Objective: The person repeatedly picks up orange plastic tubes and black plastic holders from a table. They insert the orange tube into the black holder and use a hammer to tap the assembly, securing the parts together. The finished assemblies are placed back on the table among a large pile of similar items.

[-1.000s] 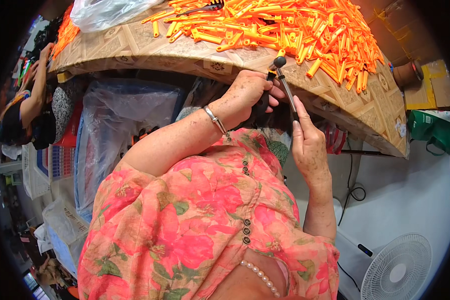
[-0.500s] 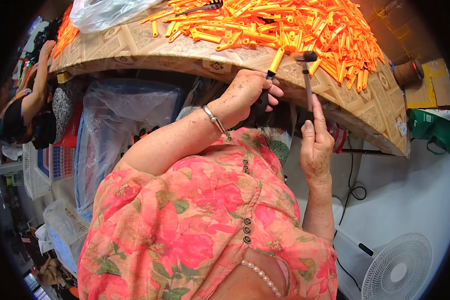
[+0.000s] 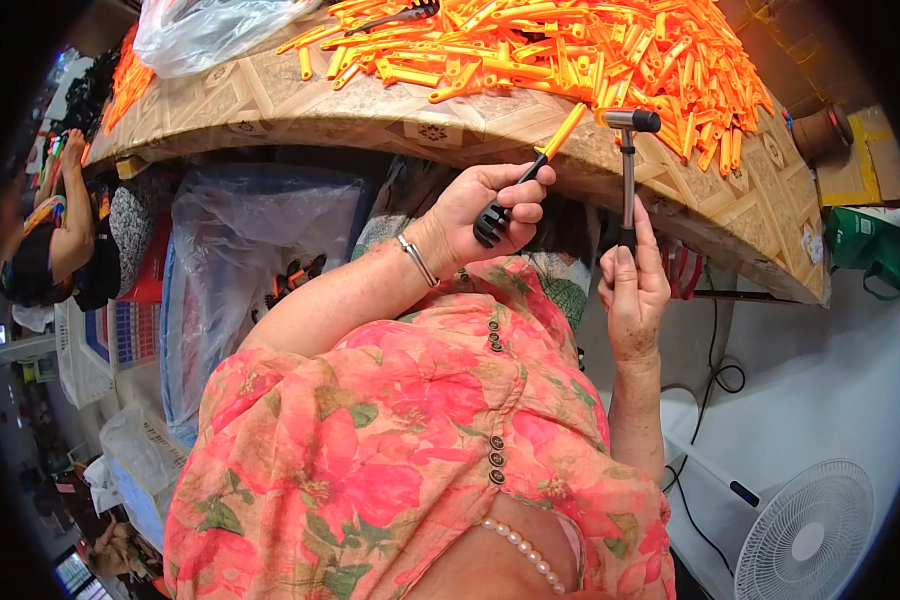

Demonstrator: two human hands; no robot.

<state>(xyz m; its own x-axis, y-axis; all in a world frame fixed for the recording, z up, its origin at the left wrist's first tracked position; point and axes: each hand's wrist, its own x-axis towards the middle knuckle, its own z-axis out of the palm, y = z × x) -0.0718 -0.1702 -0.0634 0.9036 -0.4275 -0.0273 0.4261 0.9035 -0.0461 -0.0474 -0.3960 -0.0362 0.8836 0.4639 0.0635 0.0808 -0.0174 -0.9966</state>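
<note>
Left hand [image 3: 490, 205]: fingers wrapped round a black ribbed comb-like piece [image 3: 490, 222] with an orange stick [image 3: 560, 133] fitted in its end; the stick slants up toward the table's near edge.
Right hand [image 3: 632, 290]: fingers closed on the lower handle of a small hammer [image 3: 628, 160], held upright, its dark head level with the stick's tip and just beside it.
Where the part sits: in the air, just off the near edge of the patterned table [image 3: 370, 105], not resting on it.
Supply: a big heap of orange sticks [image 3: 590, 50] spreads over the far and right side of the table; a clear plastic bag [image 3: 205, 30] lies at its far left corner.
Doing it well, as I judge it: keep stick and comb piece in one line, grip firmly near the joint, and strike squarely on the stick's end with short taps so it seats without bending.
Risk: the left thumb sits close to the joint; a skewed blow could glance off.
Nearby: another person [image 3: 55, 230] works at the left; a white fan [image 3: 805, 540] stands on the floor.
</note>
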